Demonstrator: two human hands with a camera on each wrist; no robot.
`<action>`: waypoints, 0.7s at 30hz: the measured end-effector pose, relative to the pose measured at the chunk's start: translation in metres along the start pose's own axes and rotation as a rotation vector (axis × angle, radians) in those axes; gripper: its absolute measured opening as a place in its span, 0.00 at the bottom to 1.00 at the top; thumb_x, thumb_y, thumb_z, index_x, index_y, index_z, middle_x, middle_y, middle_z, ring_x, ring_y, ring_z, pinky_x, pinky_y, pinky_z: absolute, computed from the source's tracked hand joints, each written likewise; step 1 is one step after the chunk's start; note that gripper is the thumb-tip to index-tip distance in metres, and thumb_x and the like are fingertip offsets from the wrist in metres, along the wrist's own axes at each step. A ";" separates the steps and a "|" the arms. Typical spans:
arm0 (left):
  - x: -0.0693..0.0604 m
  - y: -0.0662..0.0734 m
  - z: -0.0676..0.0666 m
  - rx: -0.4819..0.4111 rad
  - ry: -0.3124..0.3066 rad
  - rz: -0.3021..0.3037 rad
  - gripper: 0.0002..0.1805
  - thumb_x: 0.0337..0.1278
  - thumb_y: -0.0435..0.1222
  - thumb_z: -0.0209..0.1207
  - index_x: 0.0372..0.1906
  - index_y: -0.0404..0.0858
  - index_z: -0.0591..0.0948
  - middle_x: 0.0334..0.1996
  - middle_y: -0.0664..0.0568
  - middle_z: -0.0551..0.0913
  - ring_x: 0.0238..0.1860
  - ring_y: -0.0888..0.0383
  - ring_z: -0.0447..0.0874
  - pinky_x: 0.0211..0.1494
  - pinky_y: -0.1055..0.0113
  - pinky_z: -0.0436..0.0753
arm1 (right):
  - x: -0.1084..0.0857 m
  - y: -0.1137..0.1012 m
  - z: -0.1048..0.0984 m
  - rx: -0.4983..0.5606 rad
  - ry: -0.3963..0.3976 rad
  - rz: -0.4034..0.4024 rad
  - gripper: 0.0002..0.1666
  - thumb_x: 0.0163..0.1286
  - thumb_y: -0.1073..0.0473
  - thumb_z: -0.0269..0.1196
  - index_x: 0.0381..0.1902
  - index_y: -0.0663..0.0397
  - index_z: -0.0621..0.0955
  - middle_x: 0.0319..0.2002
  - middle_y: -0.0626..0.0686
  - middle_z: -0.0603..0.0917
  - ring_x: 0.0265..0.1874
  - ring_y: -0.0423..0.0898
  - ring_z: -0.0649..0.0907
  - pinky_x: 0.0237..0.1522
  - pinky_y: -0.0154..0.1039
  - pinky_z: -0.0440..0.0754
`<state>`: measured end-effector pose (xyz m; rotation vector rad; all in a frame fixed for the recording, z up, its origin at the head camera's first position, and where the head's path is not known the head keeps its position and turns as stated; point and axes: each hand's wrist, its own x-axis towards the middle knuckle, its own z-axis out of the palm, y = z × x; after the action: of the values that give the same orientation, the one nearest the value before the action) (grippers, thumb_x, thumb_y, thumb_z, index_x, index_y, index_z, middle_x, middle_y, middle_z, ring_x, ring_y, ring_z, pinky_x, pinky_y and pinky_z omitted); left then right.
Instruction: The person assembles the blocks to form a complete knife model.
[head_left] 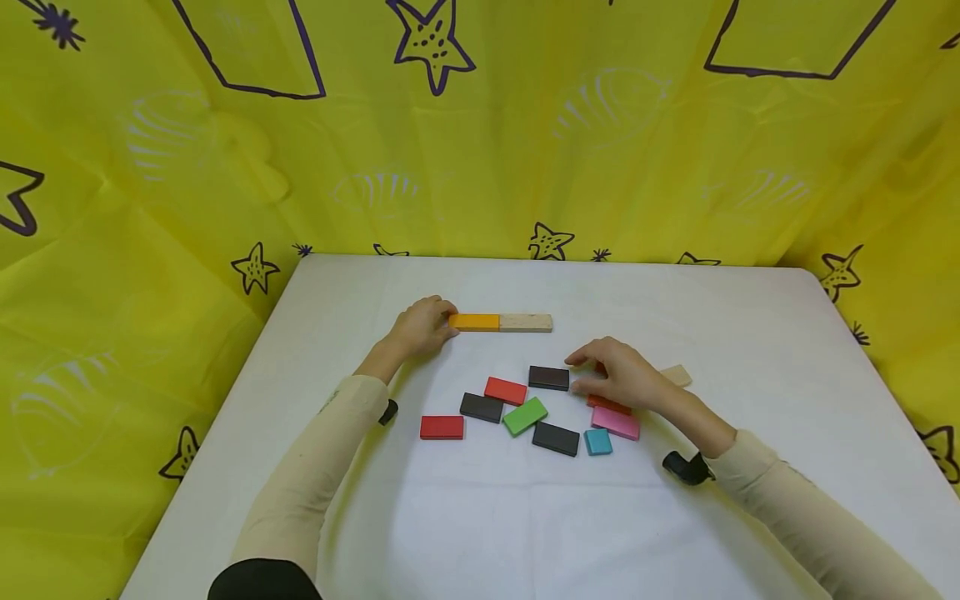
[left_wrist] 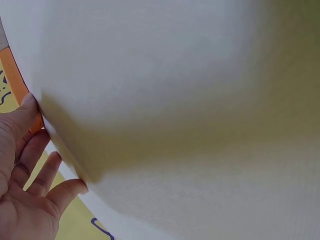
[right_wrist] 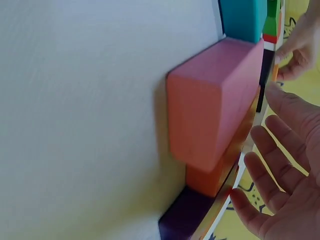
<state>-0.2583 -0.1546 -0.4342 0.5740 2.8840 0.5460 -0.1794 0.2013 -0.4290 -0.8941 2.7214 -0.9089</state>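
An orange block (head_left: 477, 322) lies end to end with a bare wood block (head_left: 527, 323), forming a straight row toward the back of the white table. My left hand (head_left: 422, 325) pinches the row's orange end between thumb and fingers; the left wrist view shows the same grip on the orange block (left_wrist: 17, 80). Over the loose blocks hovers my right hand (head_left: 618, 375), thumb and fingers apart, with nothing between them. Just left of its fingertips is a black block (head_left: 549, 378). A red block (head_left: 609, 405) is partly hidden beneath that hand.
Scattered nearer me are red blocks (head_left: 442, 427), black blocks (head_left: 556, 438), a green block (head_left: 525, 416), a small teal block (head_left: 598, 442) and a pink block (head_left: 616, 422). Another wood block (head_left: 677, 376) shows behind the right wrist. A yellow patterned cloth (head_left: 480, 167) hangs behind the table (head_left: 480, 517).
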 end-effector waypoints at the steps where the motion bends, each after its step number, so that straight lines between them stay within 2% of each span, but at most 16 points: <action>1: 0.000 0.000 0.000 -0.003 0.001 0.000 0.19 0.68 0.39 0.65 0.58 0.36 0.82 0.50 0.44 0.82 0.51 0.47 0.78 0.60 0.50 0.78 | 0.001 -0.001 0.001 -0.006 -0.003 -0.005 0.19 0.63 0.59 0.75 0.51 0.59 0.87 0.46 0.52 0.88 0.42 0.49 0.79 0.45 0.46 0.78; 6: 0.001 0.001 0.000 -0.012 0.004 0.015 0.19 0.68 0.39 0.65 0.58 0.35 0.82 0.50 0.43 0.82 0.50 0.47 0.78 0.60 0.52 0.78 | 0.004 -0.006 0.004 -0.050 -0.009 -0.032 0.19 0.63 0.59 0.75 0.50 0.59 0.87 0.45 0.52 0.88 0.47 0.52 0.81 0.52 0.52 0.79; 15: 0.003 0.000 -0.001 -0.023 -0.012 0.026 0.19 0.68 0.39 0.65 0.58 0.33 0.82 0.49 0.42 0.81 0.49 0.47 0.78 0.60 0.53 0.78 | 0.006 -0.012 0.009 -0.104 -0.033 -0.026 0.19 0.63 0.60 0.75 0.51 0.60 0.86 0.46 0.53 0.88 0.49 0.53 0.81 0.54 0.55 0.78; 21: 0.003 -0.001 -0.001 -0.045 -0.016 0.026 0.21 0.68 0.40 0.65 0.59 0.33 0.81 0.53 0.41 0.82 0.54 0.46 0.79 0.65 0.52 0.76 | 0.008 -0.015 0.010 -0.115 -0.046 -0.022 0.20 0.63 0.60 0.74 0.52 0.62 0.86 0.46 0.55 0.88 0.49 0.54 0.81 0.54 0.55 0.78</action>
<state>-0.2615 -0.1547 -0.4338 0.6071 2.8455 0.6059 -0.1759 0.1823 -0.4279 -0.9544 2.7534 -0.7329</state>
